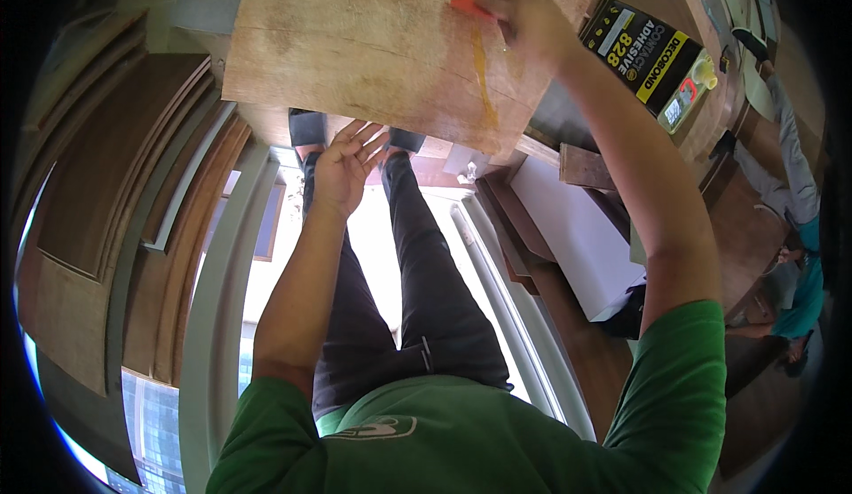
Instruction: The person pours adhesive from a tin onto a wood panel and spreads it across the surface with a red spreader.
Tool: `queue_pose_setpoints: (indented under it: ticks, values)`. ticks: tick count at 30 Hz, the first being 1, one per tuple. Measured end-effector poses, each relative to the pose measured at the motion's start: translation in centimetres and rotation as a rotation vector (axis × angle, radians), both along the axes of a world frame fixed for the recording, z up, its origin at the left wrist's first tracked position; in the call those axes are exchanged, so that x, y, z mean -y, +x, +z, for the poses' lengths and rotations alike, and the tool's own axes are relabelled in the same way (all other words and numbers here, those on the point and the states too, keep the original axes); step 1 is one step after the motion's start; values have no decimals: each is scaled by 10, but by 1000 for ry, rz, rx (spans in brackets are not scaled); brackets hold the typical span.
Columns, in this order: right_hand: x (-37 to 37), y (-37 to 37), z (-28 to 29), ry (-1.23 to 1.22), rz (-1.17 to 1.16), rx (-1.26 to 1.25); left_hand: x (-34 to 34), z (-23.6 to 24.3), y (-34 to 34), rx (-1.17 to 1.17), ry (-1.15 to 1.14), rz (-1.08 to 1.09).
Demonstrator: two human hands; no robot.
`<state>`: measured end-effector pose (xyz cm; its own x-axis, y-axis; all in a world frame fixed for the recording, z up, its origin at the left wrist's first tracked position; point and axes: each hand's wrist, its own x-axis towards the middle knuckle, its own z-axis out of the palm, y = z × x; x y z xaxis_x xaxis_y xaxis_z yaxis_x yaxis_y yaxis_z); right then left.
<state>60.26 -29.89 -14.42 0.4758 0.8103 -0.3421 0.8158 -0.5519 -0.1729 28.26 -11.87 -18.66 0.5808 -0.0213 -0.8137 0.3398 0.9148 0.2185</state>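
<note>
A light plywood sheet [337,32] fills the top centre, with an amber streak of glue [484,81] down its right part. My right hand [532,23] grips a flat orange spreader [468,4] on the sheet, just above the streak. My left hand [348,161] is open, palm up, with its fingers apart and slightly curled just below the sheet's near edge, holding nothing; I cannot tell whether its fingertips touch the edge.
A black and yellow adhesive can [643,59] lies right of the sheet. Stacked brown panels [120,183] line the left; more boards [524,228] and a white panel [568,245] are at the right. My feet stand below the sheet. Another person [803,254] is at the far right.
</note>
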Motion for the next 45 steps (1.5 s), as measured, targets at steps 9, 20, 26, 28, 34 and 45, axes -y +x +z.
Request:
queue_pose_setpoints:
  ticks: [9, 20, 26, 28, 34, 45]
  values:
    - [83, -94, 29, -49, 75, -100, -1, -3, -1, -13, -17, 10]
    - [129, -118, 68, -23, -108, -222, 30, -18, -16, -65, -56, -80]
    - [124, -123, 51, 56, -99, -92, 41, -17, -19, -84, -58, -141]
    - [121, -126, 47, 14, -63, -96, 39, -18, -19, -74, -37, -159]
    - [115, -151, 47, 25, -57, -80, 33, -22, -21, -78, -2, -194]
    - [137, -172, 34, 13, -40, -100, 27, -22, -19, -80, -5, -210]
